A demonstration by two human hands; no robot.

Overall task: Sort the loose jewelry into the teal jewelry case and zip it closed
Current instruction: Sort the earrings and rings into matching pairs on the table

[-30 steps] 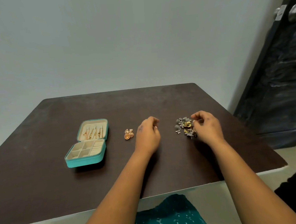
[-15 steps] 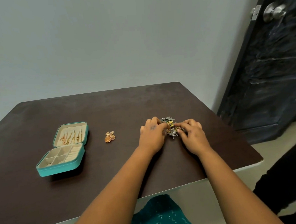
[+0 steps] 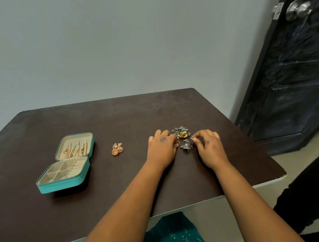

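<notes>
The teal jewelry case (image 3: 65, 185) lies open at the left of the table, with gold chains (image 3: 75, 150) in its raised lid and beige compartments in its base. A pair of gold earrings (image 3: 117, 149) lies between the case and my hands. A pile of silver and yellow jewelry (image 3: 181, 132) sits just beyond my fingertips. My left hand (image 3: 162, 148) rests knuckles-up at the pile's left edge, fingers curled and their tips hidden. My right hand (image 3: 209, 145) pinches the thin post of a silver earring (image 3: 186, 146) lying between both hands.
The dark brown table (image 3: 122, 194) ends at a pale front edge near my body and a chipped right corner. A black door (image 3: 292, 75) with a metal knob (image 3: 297, 9) stands to the right. A grey wall is behind.
My hands have drawn slightly apart, and a silver earring now lies separate from the pile, nearer to me. The view has shifted a little to the left.
</notes>
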